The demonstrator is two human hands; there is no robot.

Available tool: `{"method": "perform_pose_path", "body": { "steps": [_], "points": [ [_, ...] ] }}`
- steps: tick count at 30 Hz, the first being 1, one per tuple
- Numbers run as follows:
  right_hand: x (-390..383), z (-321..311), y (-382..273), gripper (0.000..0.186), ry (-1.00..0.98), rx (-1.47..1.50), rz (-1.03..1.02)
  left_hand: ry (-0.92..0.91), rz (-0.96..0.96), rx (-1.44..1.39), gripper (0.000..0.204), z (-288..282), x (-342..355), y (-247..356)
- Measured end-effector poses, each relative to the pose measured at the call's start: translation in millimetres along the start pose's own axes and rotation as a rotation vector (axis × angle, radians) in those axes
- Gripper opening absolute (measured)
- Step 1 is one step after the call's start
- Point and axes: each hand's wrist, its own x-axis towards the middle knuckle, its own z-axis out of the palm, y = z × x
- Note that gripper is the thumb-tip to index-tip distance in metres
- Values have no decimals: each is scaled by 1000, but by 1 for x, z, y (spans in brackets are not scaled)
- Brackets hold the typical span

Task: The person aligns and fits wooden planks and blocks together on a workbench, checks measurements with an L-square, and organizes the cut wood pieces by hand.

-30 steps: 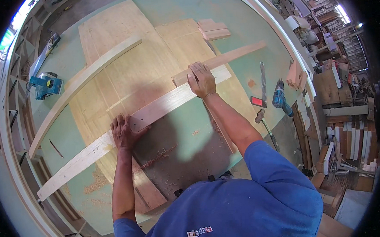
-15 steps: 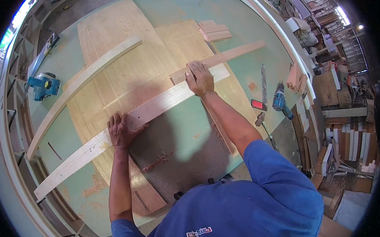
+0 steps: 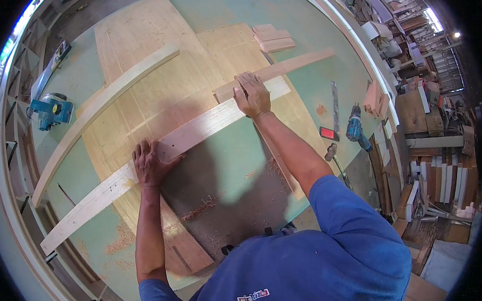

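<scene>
A long pale wooden plank (image 3: 202,128) lies slantwise across the work table in front of me, its near-left end reaching past the plywood. My left hand (image 3: 153,164) grips its middle part, fingers over the far edge and thumb spread along the wood. Toward the plank's right end, my right hand (image 3: 253,96) is closed over it, fingers together across the far edge. Just behind that hand a narrower pinkish wooden strip (image 3: 301,63) runs up to the right. Two small dark spots show on the plank beside my left thumb.
A curved wooden piece (image 3: 104,105) lies beyond the plank on plywood sheets (image 3: 144,36). A blue power planer (image 3: 54,111) stands at left. At right are a cordless drill (image 3: 354,125), a hammer (image 3: 331,152), and a combination square (image 3: 334,111). Shavings (image 3: 200,207) litter the table.
The whole view has shifted very slightly. Both hands keep their hold on the plank, with hardly any visible movement.
</scene>
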Motion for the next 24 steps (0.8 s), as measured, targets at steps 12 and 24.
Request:
{"method": "perform_pose_path", "body": {
  "steps": [12,24],
  "points": [
    [9,10,8,47,24,6,-26,-32,-25,-3,96,-2,11,-2],
    [14,13,8,49,17,-9,-14,-5,-19,0,96,0,17,-4]
  ]
}}
